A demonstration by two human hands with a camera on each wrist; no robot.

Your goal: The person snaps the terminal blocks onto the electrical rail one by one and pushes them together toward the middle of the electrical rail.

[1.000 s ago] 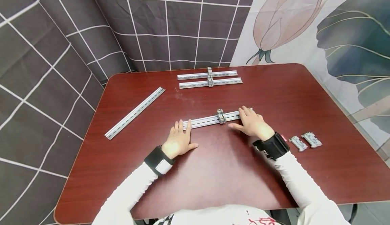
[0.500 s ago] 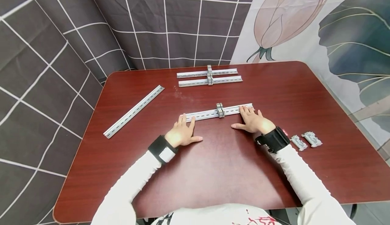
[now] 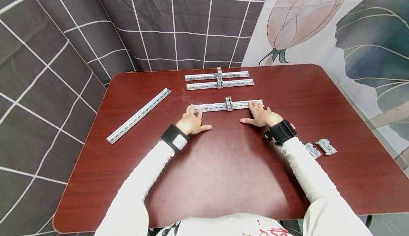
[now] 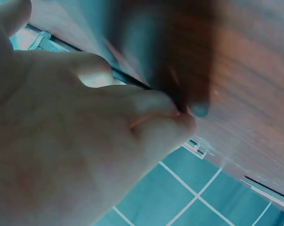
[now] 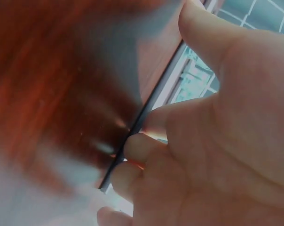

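"So where's the rail (image 3: pixel 209 107)?"

"Mid-table, lying left to right in front of the person, with a block (image 3: pixel 228 103) across its middle."

"And the hands?"

"Both loose, clasping nothing. Left hand (image 3: pixel 190 123) has its fingers on the left end, right hand (image 3: pixel 262 116) on the right end (more touching than holding)."

"Other stuff?"

"Two rails (image 3: pixel 238 82) behind it, a slanted rail (image 3: pixel 138 116) off left, two loose pieces (image 3: pixel 326 147) by the right sleeve (image 3: pixel 303 165). All on a reddish table (image 3: pixel 223 179)."

Makeshift work corner — table (image 3: pixel 220 179), cloth hangings (image 3: pixel 191 17)
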